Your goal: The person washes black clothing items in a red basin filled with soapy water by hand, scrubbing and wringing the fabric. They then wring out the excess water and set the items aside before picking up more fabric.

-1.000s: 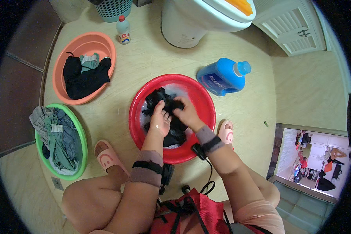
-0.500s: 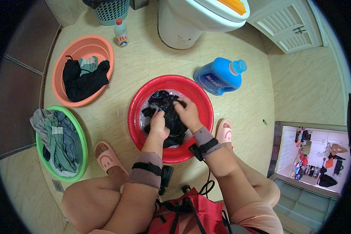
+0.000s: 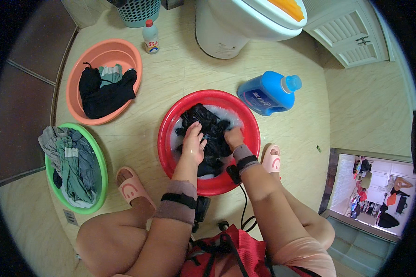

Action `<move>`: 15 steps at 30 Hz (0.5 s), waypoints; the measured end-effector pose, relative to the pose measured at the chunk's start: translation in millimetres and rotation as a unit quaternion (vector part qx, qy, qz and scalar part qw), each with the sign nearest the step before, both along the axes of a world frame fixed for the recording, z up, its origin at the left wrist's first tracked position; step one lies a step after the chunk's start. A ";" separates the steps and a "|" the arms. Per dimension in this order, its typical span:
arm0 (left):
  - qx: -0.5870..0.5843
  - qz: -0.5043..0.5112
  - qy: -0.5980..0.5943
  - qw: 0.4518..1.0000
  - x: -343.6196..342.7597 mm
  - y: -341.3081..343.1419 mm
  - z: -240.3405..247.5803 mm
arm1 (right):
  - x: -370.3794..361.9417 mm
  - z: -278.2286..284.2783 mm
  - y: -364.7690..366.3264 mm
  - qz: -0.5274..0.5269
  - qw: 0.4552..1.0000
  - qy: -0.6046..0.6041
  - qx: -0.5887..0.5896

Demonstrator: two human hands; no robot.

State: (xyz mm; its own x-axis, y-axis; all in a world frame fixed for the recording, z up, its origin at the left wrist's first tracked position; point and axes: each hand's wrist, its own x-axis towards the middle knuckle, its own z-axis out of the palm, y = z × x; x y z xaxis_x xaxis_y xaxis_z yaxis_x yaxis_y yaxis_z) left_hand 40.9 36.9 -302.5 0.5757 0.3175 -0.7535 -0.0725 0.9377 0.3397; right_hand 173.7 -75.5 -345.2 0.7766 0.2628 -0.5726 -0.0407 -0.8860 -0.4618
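While our left hand (image 3: 192, 141) presses flat and our right hand (image 3: 234, 136) grips the black garment (image 3: 208, 134) in the red basin's (image 3: 168, 120) suds, we judge washing midway; green basin's clothes (image 3: 69, 161) wait.

We've got both hands in the red basin (image 3: 171, 121): left hand (image 3: 193, 143) pressing flat on the wet black garment (image 3: 208, 127), right hand (image 3: 234, 137) gripping a bunch of it. Blue detergent jug (image 3: 268, 92) lies just beside the basin, orange basin (image 3: 78, 69) and green basin (image 3: 99, 171) of clothes off to our left.
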 end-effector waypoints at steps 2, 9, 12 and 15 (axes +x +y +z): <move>-0.007 0.000 0.004 1.000 6.1 -3.8 0.4 | 1.0 4.1 5.2 -0.020 0.976 -0.050 0.211; -0.087 -0.013 -0.068 0.994 -15.7 35.0 9.5 | -94.1 152.2 27.1 0.319 0.882 0.039 0.345; 0.037 0.084 -0.147 0.985 -21.3 10.0 -5.3 | -108.5 161.8 30.2 0.352 0.882 -0.015 0.315; -0.144 0.107 -0.165 0.970 -23.8 0.3 -38.3 | -101.5 135.3 44.8 0.272 0.884 -0.184 0.332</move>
